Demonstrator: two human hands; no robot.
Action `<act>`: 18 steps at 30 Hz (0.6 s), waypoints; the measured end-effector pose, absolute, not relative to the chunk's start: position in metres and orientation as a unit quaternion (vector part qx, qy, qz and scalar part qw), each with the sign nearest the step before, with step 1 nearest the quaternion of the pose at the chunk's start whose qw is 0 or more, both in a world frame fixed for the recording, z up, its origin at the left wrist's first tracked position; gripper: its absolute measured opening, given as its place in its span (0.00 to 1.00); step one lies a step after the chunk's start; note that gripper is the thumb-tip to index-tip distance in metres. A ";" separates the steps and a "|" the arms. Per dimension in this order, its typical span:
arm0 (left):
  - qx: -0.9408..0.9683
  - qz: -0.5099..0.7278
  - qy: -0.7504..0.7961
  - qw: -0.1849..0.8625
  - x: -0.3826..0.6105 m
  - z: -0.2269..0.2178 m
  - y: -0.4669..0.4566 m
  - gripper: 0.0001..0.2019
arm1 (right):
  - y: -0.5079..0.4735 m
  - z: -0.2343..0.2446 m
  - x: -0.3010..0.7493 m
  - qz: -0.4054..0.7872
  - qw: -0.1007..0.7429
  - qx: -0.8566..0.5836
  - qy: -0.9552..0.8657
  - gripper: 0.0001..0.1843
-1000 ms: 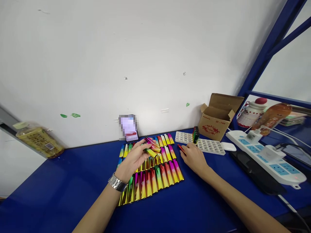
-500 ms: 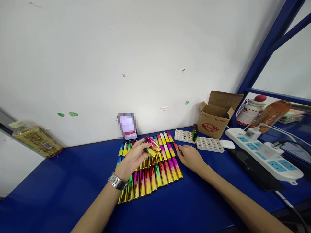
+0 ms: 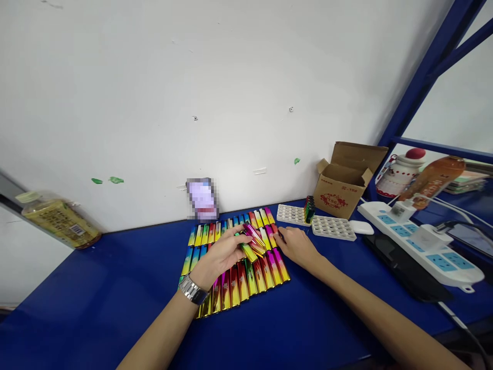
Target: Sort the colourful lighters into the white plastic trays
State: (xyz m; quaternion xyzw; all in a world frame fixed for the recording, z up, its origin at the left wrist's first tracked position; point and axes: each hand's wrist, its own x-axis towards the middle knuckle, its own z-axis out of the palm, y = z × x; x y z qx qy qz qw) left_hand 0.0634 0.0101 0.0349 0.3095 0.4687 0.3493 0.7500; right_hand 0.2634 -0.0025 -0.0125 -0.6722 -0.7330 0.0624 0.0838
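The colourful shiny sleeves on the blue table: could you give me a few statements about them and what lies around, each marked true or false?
1. The left hand holds a few rainbow sleeves above the rows. True.
2. The rows of sleeves lie on a red cloth. False: they lie straight on the blue table.
3. The cardboard box by the wall is open. True.
4. The white tray is full of lighters. False: only a small cluster of lighters stands in it; most holes are bare.
5. The right hand is inside the box. False: it rests at the right edge of the rows.
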 end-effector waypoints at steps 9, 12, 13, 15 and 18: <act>0.304 0.321 0.443 0.780 0.071 0.033 0.003 0.33 | -0.025 0.002 0.256 0.151 0.272 -0.576 -0.756 0.22; 0.316 0.307 0.436 0.785 0.074 0.034 0.000 0.31 | -0.032 0.000 0.250 0.250 0.328 -0.546 -0.729 0.19; 0.322 0.302 0.437 0.783 0.074 0.034 -0.001 0.30 | -0.033 -0.002 0.249 0.272 0.343 -0.548 -0.713 0.18; 0.335 0.296 0.441 0.778 0.075 0.033 -0.002 0.28 | -0.033 -0.006 0.250 0.301 0.375 -0.547 -0.685 0.17; 0.345 0.295 0.448 0.770 0.074 0.030 -0.002 0.27 | -0.034 -0.010 0.259 0.327 0.408 -0.548 -0.653 0.18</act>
